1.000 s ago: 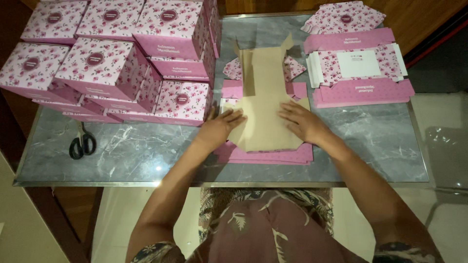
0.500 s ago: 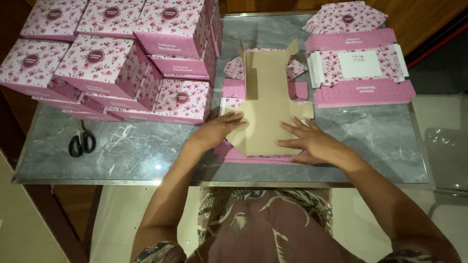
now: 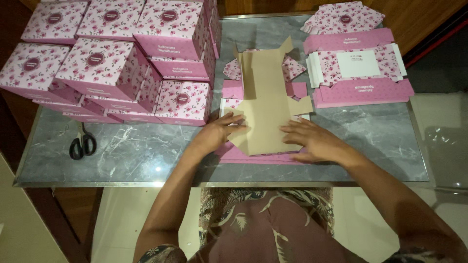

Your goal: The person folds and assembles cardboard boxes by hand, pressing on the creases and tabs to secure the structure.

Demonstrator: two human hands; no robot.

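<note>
A flat box blank (image 3: 265, 104) lies brown side up on a stack of pink flat blanks (image 3: 253, 156) at the table's middle. My left hand (image 3: 219, 132) grips the blank's near left edge, fingers curled over a flap. My right hand (image 3: 314, 141) rests on the near right edge, fingers bent onto the card. The blank's far flaps stand slightly raised.
Folded pink floral boxes (image 3: 112, 63) are piled at the left and back. More flat printed blanks (image 3: 358, 68) lie at the back right. Black scissors (image 3: 82, 142) rest on the grey marble table (image 3: 370, 136) at the left. The table's metal front edge runs close to my body.
Both hands slid from flat on the blank's middle to its near side edges, and the fingers curled. The side flaps lifted a little.
</note>
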